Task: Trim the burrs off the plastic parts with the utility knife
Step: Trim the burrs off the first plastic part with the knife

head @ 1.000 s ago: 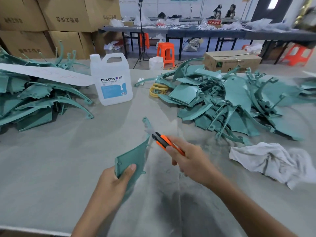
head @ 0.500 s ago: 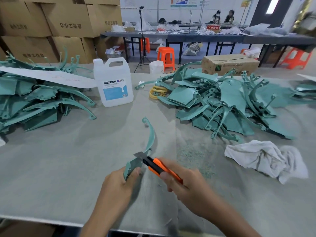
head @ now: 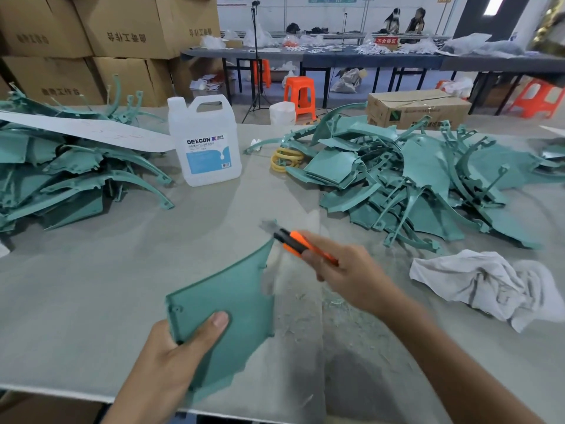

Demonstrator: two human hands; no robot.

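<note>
Grey counter (head: 91, 286) in a box-lined workshop carries the job. Left hand (head: 171, 356) grips the near corner of a flat teal part (head: 232, 301), thumb (head: 214, 325) on its face, holding it tilted over the counter's near edge. Right hand (head: 345, 270) is clenched round the orange knife (head: 302, 244). Its blade (head: 269, 225) is out and blurred at the part's far tip, and contact with the plastic cannot be confirmed. Judged step: trimming burrs along the part's right edge. Risks noted: the part is held at one corner only, so blade pressure at the far tip may flex or twist it, letting the blade skip and gouge the face. A stroke drawn toward the body would run at the thumb. Shavings (head: 333, 301) lie below the right wrist, with a rag (head: 489, 286) to the right. Beyond are the right pile (head: 412, 185), the jug (head: 208, 145) and the left pile (head: 61, 172).
</note>
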